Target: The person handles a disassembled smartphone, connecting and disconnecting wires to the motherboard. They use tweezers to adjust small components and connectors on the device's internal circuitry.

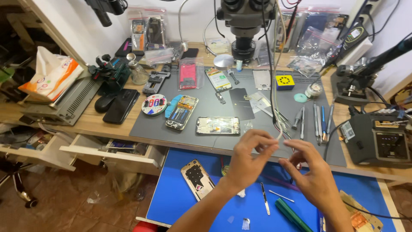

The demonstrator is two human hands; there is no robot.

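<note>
Both hands pinch a thin white cable (280,136) hanging near the table's (141,124) front edge: left hand (251,157) grips it, right hand (310,172) fingers its end. It looks light, limp, fragile; hold near the tip.

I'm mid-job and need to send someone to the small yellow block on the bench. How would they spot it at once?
Start at the big black microscope at the back of the wooden bench, then drop to the dark grey work mat below it. The small yellow cube-shaped block sits near the mat's far edge, right of the microscope base. It is the only bright yellow thing there, with dark holes ringed on top.
</note>
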